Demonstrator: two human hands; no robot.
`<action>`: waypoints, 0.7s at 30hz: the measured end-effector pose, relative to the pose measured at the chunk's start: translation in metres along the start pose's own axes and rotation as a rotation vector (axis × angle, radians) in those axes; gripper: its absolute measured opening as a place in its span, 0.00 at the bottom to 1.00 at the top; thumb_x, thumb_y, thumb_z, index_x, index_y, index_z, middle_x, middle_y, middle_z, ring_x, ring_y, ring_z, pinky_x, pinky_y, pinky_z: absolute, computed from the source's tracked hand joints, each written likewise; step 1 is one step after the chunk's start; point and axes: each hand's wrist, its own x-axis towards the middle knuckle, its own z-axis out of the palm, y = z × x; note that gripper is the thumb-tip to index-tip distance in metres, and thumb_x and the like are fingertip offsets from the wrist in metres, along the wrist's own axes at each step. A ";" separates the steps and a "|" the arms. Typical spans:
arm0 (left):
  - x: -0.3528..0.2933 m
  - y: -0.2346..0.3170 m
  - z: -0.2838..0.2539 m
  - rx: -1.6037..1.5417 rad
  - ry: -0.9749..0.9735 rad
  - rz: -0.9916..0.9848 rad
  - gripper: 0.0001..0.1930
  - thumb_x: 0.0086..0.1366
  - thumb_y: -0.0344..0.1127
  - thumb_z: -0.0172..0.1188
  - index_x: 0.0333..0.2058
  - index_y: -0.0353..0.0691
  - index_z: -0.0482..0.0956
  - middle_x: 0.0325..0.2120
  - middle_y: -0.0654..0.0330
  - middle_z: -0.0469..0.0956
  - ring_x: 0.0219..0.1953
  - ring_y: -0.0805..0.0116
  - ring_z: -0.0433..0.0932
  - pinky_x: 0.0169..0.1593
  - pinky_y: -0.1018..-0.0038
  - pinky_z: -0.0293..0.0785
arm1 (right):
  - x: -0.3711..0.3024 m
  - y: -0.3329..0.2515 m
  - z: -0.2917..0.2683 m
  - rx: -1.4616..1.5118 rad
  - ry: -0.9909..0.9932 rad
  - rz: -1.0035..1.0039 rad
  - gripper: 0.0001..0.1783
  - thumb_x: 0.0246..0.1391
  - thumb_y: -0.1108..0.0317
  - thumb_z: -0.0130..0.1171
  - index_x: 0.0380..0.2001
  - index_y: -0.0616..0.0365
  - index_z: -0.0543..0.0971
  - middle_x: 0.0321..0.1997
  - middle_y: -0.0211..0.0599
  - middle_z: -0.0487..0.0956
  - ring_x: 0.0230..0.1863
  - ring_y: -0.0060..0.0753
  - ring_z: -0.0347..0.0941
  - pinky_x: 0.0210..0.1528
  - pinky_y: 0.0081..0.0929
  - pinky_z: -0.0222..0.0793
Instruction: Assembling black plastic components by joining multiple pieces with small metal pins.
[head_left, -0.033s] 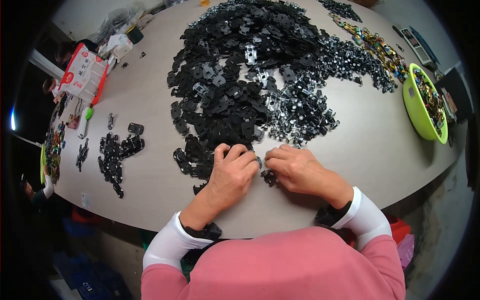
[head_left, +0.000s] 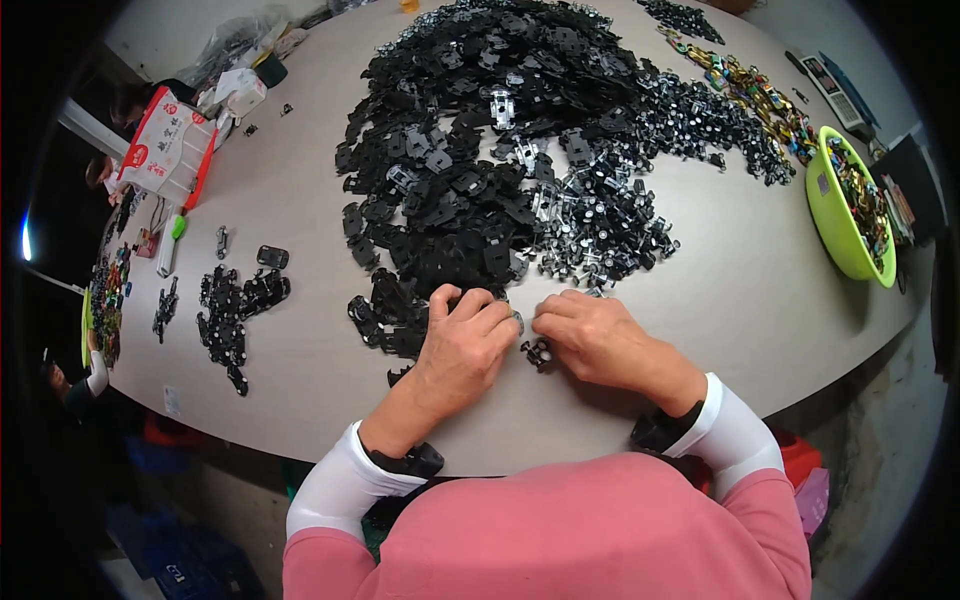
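Observation:
My left hand is closed near the table's front edge, its fingers curled round a dark toy car base of which only a small edge shows. Just to its right, my right hand has its fingertips pinched together; whatever they hold is hidden. Under the right fingers lie a few small black wheel axles. Beyond my hands spreads a large heap of black plastic car bases. A pile of wheel axles with silvery hubs adjoins it on the right.
At the right edge stands a lime-green bowl full of colourful small parts. More colourful parts lie beyond it. On the left lie a cluster of black car bases with wheels and a red-white box. Other people sit at the far left.
My right hand has shifted very slightly to the right, and the axles beneath its fingers show more. My left hand stays in place.

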 end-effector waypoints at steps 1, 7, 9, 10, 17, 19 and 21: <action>-0.001 -0.003 0.001 0.017 -0.007 0.017 0.10 0.47 0.25 0.62 0.30 0.42 0.76 0.33 0.65 0.76 0.40 0.66 0.74 0.50 0.60 0.58 | -0.003 0.004 0.002 -0.001 0.029 0.049 0.09 0.41 0.78 0.55 0.31 0.60 0.75 0.33 0.37 0.73 0.36 0.43 0.72 0.33 0.37 0.70; 0.001 -0.006 -0.004 -0.022 0.232 -0.048 0.13 0.48 0.19 0.57 0.34 0.41 0.76 0.27 0.62 0.75 0.33 0.64 0.75 0.50 0.61 0.63 | -0.007 0.006 -0.004 0.069 0.082 0.045 0.12 0.40 0.78 0.57 0.33 0.61 0.74 0.36 0.40 0.73 0.37 0.44 0.73 0.36 0.37 0.71; 0.005 -0.006 -0.005 -0.110 0.306 -0.119 0.14 0.49 0.18 0.56 0.36 0.40 0.76 0.27 0.60 0.74 0.33 0.62 0.75 0.47 0.64 0.66 | -0.002 -0.004 0.003 0.032 0.083 0.026 0.12 0.40 0.78 0.57 0.34 0.60 0.74 0.36 0.40 0.73 0.38 0.44 0.73 0.36 0.37 0.72; 0.007 -0.005 -0.005 -0.195 0.382 -0.195 0.14 0.51 0.17 0.55 0.37 0.38 0.76 0.27 0.59 0.74 0.32 0.59 0.75 0.43 0.66 0.70 | 0.001 -0.008 0.006 -0.003 0.081 0.001 0.13 0.40 0.77 0.57 0.34 0.60 0.74 0.36 0.40 0.73 0.38 0.44 0.73 0.37 0.37 0.72; 0.003 0.003 -0.029 -1.427 0.267 -0.919 0.12 0.67 0.25 0.48 0.47 0.37 0.75 0.37 0.61 0.75 0.32 0.75 0.76 0.31 0.80 0.73 | 0.008 0.003 0.020 -0.059 -0.076 0.033 0.05 0.39 0.77 0.56 0.25 0.61 0.73 0.34 0.40 0.70 0.35 0.42 0.72 0.31 0.37 0.71; 0.001 0.004 -0.035 -1.714 0.199 -1.041 0.18 0.62 0.24 0.54 0.52 0.38 0.69 0.44 0.57 0.73 0.32 0.76 0.75 0.31 0.81 0.73 | 0.010 -0.001 0.017 -0.049 -0.079 0.065 0.05 0.39 0.77 0.55 0.25 0.61 0.73 0.34 0.40 0.70 0.35 0.43 0.72 0.31 0.37 0.71; -0.004 0.007 -0.035 -1.645 0.206 -0.994 0.20 0.59 0.22 0.58 0.51 0.38 0.68 0.43 0.58 0.72 0.32 0.76 0.74 0.31 0.81 0.73 | 0.012 -0.009 0.012 0.015 0.036 0.013 0.05 0.39 0.77 0.56 0.25 0.60 0.73 0.34 0.40 0.69 0.34 0.43 0.72 0.32 0.37 0.71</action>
